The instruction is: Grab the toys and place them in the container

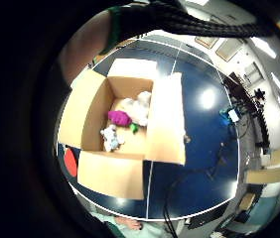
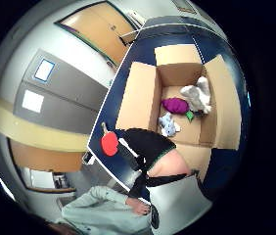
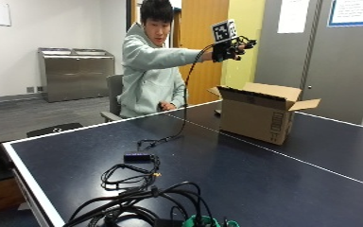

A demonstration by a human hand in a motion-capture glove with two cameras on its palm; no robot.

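Note:
An open cardboard box [image 3: 257,118] stands on the dark blue table [image 3: 244,179] in the outside view. My gloved right hand [image 3: 232,47] is raised high above the box with fingers spread, holding nothing. The palm views look straight down into the box [image 1: 110,173]. Inside lie a white plush toy [image 1: 137,108], a purple toy [image 1: 119,117], a small green piece [image 1: 134,128] and a pale blue-and-white toy [image 1: 111,137]. The thumb side palm view shows the same white plush [image 2: 196,95], purple toy [image 2: 175,105] and pale blue toy [image 2: 168,124] in the box [image 2: 135,98].
A red paddle [image 2: 109,143] lies on the table beside the box, on the person's side. Black cables [image 3: 137,184] and a small black device [image 3: 137,156] lie at the near end of the table. The person's bare hand [image 3: 166,107] rests at the table edge.

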